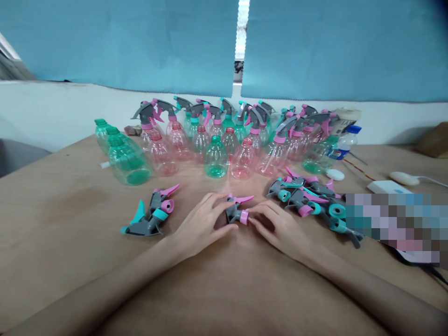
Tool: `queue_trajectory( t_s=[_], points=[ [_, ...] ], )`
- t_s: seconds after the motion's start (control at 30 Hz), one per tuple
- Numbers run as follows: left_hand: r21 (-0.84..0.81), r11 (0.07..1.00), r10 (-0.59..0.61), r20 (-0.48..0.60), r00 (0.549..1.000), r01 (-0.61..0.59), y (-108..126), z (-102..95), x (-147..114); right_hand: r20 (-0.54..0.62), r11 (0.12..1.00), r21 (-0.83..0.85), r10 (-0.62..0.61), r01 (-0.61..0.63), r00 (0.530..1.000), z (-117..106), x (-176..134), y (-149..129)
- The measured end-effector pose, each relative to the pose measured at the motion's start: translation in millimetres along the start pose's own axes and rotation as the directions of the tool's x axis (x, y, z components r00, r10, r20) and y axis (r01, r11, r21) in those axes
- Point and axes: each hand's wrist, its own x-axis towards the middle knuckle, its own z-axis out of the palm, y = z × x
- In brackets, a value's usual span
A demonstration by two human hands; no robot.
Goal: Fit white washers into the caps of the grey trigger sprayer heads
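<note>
A grey spray trigger head [235, 213] with a pink lever and pink collar lies between my hands, just above or on the table. My left hand [207, 219] has its fingers at the grey body from the left, with the thumb below. At the pink collar, my right hand [276, 224] pinches from the right with thumb and fingertips. Two loose spray heads [149, 219], one with teal parts and one with pink, lie left of my left hand. To the right of my right hand is a pile of grey, pink and teal spray heads [311, 198].
Behind stand several capless bottles, such as a green bottle [216, 158] and a pink bottle [244, 161]. Bottles with spray heads fitted [147, 121] fill the back. At right are a water bottle [346, 142], a white mouse [404, 178] with its cord, and a pixelated area.
</note>
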Motion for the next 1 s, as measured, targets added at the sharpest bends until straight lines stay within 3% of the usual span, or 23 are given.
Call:
queue_trajectory(
  t_s=[0.17, 0.27, 0.4, 0.5, 0.67, 0.87, 1.0],
  points=[
    [0.213, 0.966, -0.125, -0.098, 0.987, 0.144, -22.1, -30.4, -19.9, 0.045, 1.000, 0.016, 0.009, -0.009, 0.999, 2.2, -1.1, -6.5],
    [0.272, 0.912, -0.251, -0.218, 0.943, 0.306, -43.6, -44.4, -46.7, 0.056, 1.000, 0.001, 0.002, -0.002, 0.998, 3.9, -1.4, -8.3],
    [0.315, 0.858, -0.337, -0.251, 0.908, 0.405, -57.1, -47.4, -82.5, 0.104, 1.000, -0.019, -0.020, 0.022, 0.994, 8.2, 1.1, -11.0],
    [0.342, 0.843, -0.365, -0.203, 0.909, 0.415, -52.1, -40.7, -91.2, 0.123, 0.999, -0.046, -0.014, 0.019, 0.992, 12.6, 4.5, -13.4],
    [0.330, 0.874, -0.338, -0.112, 0.934, 0.356, -33.1, -28.5, -73.5, 0.109, 0.997, -0.069, -0.016, 0.024, 0.994, 16.9, 7.5, -14.8],
    [0.257, 0.941, -0.226, -0.002, 0.974, 0.220, -13.3, -10.1, -37.6, 0.084, 0.999, -0.050, 0.001, 0.003, 0.996, 17.3, 6.8, -12.8],
    [0.218, 0.958, -0.192, 0.014, 0.981, 0.184, -8.6, 3.1, -17.7, 0.041, 0.998, -0.031, 0.056, -0.054, 0.998, 17.7, 12.1, -9.4]
  ],
)
